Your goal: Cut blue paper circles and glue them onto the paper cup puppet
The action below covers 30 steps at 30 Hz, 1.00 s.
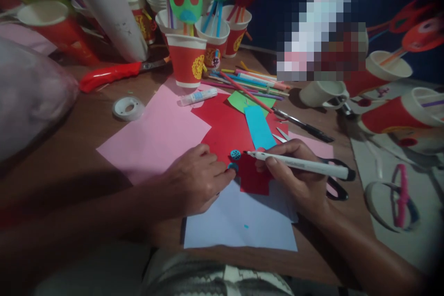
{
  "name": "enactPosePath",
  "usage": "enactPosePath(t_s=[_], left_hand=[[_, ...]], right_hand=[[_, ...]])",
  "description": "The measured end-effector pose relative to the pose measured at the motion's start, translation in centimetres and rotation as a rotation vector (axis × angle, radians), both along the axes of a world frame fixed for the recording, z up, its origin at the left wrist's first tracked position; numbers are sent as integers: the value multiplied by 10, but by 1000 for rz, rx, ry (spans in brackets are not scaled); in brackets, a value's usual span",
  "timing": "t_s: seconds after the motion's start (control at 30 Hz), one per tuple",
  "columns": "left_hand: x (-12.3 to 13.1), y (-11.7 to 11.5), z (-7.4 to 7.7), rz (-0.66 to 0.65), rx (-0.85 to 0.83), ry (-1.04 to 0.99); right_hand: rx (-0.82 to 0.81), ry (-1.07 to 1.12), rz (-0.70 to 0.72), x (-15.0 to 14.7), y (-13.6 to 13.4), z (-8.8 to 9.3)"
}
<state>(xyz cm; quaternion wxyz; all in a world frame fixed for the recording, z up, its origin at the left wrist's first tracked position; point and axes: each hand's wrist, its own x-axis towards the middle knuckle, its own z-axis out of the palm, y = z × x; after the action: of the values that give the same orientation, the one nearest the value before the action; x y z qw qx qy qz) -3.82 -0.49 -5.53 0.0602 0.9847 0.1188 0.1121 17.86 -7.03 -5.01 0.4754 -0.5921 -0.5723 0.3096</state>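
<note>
My right hand [294, 173] is closed around a white marker pen [305, 164], whose tip rests beside a small blue paper circle with dots [235, 154] on the red paper [227, 129]. My left hand [192, 180] lies on the papers with fingers curled, its fingertips pressing a second small blue circle [233, 166]. A small red paper piece [255, 175] lies between the two hands, above a pale blue sheet [239, 222]. A blue paper strip [258, 126] rests on the red paper.
A pink sheet [156, 136], a glue tube [198, 97], a tape roll [128, 107], red-handled scissors [111, 74], black scissors [333, 180], scattered straws [249, 81] and several red paper cups [187, 62] with paper figures crowd the wooden table [69, 157]. More cups lie tipped at right.
</note>
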Motion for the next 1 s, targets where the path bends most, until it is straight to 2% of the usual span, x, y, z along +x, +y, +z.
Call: enactPosePath(t_s=[0.2, 0.4, 0.77, 1.0], left_hand=[[0, 0, 2, -2, -36, 27], [3, -5, 2, 73, -108, 4], [3, 3, 5, 34, -215, -10], [1, 5, 3, 119, -174, 58]], right_hand=[[-10, -57, 87, -3, -2, 4], [-23, -196, 118, -5, -1, 1], [-73, -90, 87, -2, -2, -1], [-90, 4, 93, 0, -1, -1]])
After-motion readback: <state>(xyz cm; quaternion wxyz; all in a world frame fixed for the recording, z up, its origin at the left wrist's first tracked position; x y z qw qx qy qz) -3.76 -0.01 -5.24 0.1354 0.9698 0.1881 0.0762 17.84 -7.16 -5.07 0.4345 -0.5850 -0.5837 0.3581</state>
